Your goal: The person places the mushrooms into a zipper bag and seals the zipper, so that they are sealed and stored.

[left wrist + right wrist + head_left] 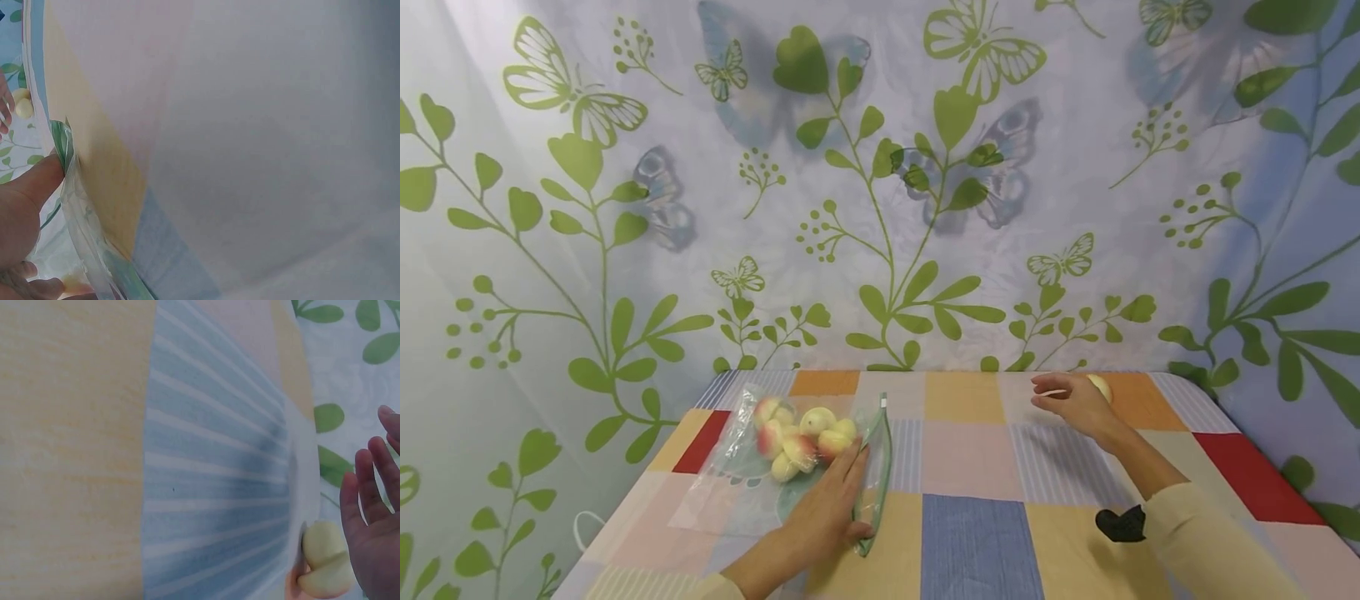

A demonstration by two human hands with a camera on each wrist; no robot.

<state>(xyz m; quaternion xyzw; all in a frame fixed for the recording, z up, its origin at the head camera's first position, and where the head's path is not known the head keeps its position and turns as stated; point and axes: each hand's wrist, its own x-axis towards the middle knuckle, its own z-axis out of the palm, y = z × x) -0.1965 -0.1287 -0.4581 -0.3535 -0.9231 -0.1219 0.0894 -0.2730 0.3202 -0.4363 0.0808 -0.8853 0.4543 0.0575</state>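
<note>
The left hand [827,512] lies on a clear bag [790,467] of peaches [801,437] at the table's [970,533] left, fingers straight, thumb against its green zip edge. The right hand [1075,404], fingers loosely spread, touches a lone peach [1101,386] near the far edge.

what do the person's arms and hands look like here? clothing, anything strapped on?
Both hands, left hand and right hand, are bare: no gloves, and no rings or watch that I can make out. The right arm wears a pale cream long sleeve with a small black item at the wrist. A sliver of similar pale sleeve shows on the left arm.
</note>
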